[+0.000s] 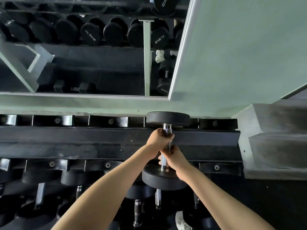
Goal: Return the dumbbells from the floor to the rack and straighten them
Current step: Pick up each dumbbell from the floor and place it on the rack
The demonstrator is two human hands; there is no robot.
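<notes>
Both hands grasp one dumbbell by its knurled steel handle. The left hand is wrapped round the far part of the handle, just below the far head. The right hand is curled round the near part, just above the near head. The two hands nearly touch.

The dumbbell lies front to back across the top tier of the rack, near the tier's right end. Its far head is at a rear cradle against the wall ledge, and its near head is over the front row of cradles. I cannot tell whether it rests fully on the rack or whether the hands carry it.

The other top-tier cradles in view, left and right of it, hold nothing. On the tier below, more dumbbells lie side by side, their handles pointing toward the person.

A white shoe shows on the floor at the bottom edge. Above the rack a mirror reflects rows of dumbbells, and a pale wall stands to its right.
</notes>
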